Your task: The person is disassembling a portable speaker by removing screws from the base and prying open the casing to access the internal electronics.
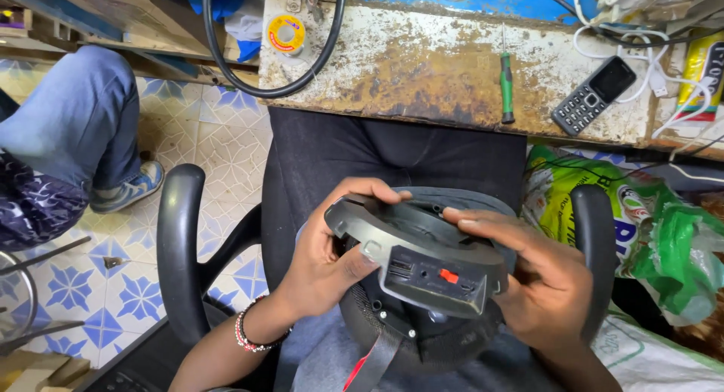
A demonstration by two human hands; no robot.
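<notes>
Two hands hold a round dark speaker housing over a seated person's lap.

Behind the speaker housing [422,264] runs a rusty white counter [422,68]. The left hand [328,260] grasps the housing's left rim; the right hand [539,279] grasps its right side. On the counter, beyond the housing, lie a keypad phone [593,94] and a green screwdriver [507,83].

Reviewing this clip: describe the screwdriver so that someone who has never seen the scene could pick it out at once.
Start at the rusty, white-flecked workbench that runs across the top of the view. Near its front edge, right of centre, lies the screwdriver, pointing away from the person, with the dark keypad phone to its right. It is the only slim tool with a green handle and a thin metal shaft.
</notes>
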